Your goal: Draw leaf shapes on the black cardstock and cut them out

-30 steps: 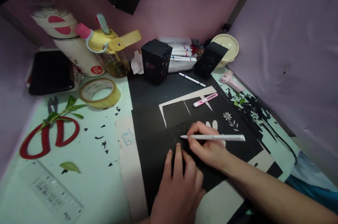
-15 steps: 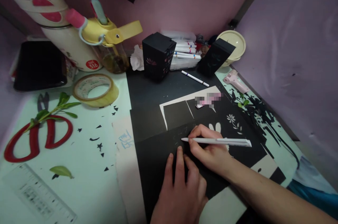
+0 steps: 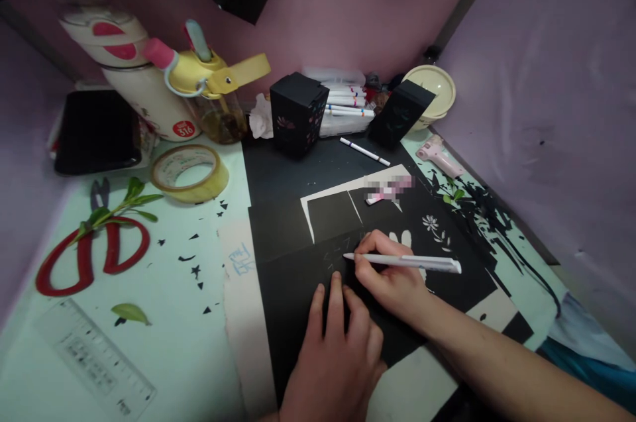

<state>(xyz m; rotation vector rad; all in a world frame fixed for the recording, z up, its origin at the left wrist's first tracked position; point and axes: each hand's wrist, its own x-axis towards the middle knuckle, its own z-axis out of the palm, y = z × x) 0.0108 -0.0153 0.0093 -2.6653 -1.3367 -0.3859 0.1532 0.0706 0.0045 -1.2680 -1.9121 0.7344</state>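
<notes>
My right hand (image 3: 390, 273) is closed around a white pen (image 3: 422, 263), its tip at the surface of a black sheet of paper (image 3: 293, 289). Faint light strokes show on the sheet just left of the tip. Flat on the same sheet lies my left hand (image 3: 340, 336), fingers spread, the index fingertip close below the strokes. A cut-out flower (image 3: 430, 224) with leaves and a pale rabbit-ear shape (image 3: 406, 238) show to the right, the latter partly hidden by my right hand. Above sits a small pink object (image 3: 397, 189), blurred out in part.
Red-handled scissors (image 3: 84, 266), a clear ruler (image 3: 99, 359) and a tape roll (image 3: 218, 180) lie on the left. Bottles (image 3: 144, 94) stand behind them. Black boxes (image 3: 298, 114), markers (image 3: 348, 110) and a cream bowl (image 3: 444, 87) line the back; black paper scraps (image 3: 481, 223) lie right.
The whole view has shifted a little, with the left-side items moving right. More faint strokes show by the pen tip. The left hand stays flat on the sheet.
</notes>
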